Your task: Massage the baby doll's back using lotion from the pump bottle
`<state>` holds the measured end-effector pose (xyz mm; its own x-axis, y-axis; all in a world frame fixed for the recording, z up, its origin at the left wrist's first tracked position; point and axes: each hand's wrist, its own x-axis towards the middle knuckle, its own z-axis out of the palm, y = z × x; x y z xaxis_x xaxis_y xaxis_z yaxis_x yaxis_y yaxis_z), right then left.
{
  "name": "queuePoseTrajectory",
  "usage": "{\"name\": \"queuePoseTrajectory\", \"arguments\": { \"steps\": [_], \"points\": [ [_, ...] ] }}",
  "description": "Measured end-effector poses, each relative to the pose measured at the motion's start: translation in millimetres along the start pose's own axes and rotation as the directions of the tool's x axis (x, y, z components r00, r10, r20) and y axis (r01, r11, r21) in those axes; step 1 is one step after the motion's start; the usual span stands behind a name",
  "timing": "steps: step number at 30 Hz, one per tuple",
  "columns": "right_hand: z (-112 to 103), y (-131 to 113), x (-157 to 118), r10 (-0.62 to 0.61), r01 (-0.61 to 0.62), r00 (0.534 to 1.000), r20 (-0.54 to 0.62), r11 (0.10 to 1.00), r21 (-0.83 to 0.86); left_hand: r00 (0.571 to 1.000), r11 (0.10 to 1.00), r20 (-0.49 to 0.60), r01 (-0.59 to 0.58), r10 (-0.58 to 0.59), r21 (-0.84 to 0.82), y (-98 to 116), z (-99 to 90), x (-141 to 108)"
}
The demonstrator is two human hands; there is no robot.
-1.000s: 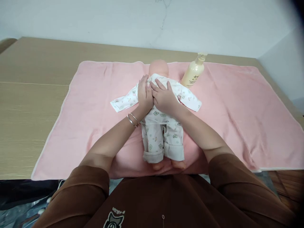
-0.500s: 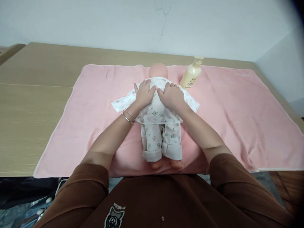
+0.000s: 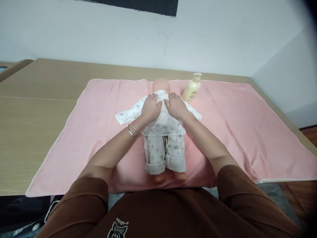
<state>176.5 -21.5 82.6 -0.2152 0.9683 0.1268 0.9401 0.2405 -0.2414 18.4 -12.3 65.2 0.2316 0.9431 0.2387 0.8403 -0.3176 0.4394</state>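
Observation:
A baby doll in white printed pyjamas lies face down, its bald head away from me and its bare feet toward me. My left hand rests flat on the left side of its upper back, fingers stretched toward the shoulder. On the right side of the upper back lies my right hand, its fingers also extended. Both thumbs point inward and stay a little apart. The doll's sleeves spread out to either side, and its trouser cuffs are rolled up.
Beneath the doll a pink blanket covers much of the wooden table. A cream pump bottle stands just right of the doll's head. Behind the table rises a white wall with a black panel.
My view has tilted up, so everything sits lower and the black panel now shows. My left hand's fingers lie closer together; both hands remain on the doll's upper back.

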Motion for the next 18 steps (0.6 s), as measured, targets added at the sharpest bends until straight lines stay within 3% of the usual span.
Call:
{"name": "queuePoseTrajectory", "arguments": {
  "steps": [4,8,11,15,18],
  "points": [
    [3.9,-15.0,-13.2,-0.044,0.044,0.999,-0.008,0.999,-0.005,0.999,0.999,-0.016,0.029,-0.028,0.015,-3.2,-0.2,15.3],
    [3.4,0.7,11.7,0.04,-0.045,0.999,0.035,0.987,0.154,0.998,0.996,-0.062,0.001,0.004,0.086,13.0,8.0,-2.7],
    [3.5,5.6,23.8,0.12,-0.131,0.99,0.071,0.977,0.171,0.997,0.994,-0.061,-0.049,0.056,0.099,15.8,9.5,-12.6],
    [5.3,-12.6,2.6,0.102,-0.103,0.994,0.026,0.994,0.026,1.0,1.0,0.016,-0.007,0.007,0.001,-5.1,4.8,4.3],
    [4.4,-19.9,-13.7,0.044,-0.044,0.999,0.013,0.998,-0.037,0.999,0.996,0.002,0.05,-0.05,-0.078,-20.0,7.1,19.4]
  ]
}}
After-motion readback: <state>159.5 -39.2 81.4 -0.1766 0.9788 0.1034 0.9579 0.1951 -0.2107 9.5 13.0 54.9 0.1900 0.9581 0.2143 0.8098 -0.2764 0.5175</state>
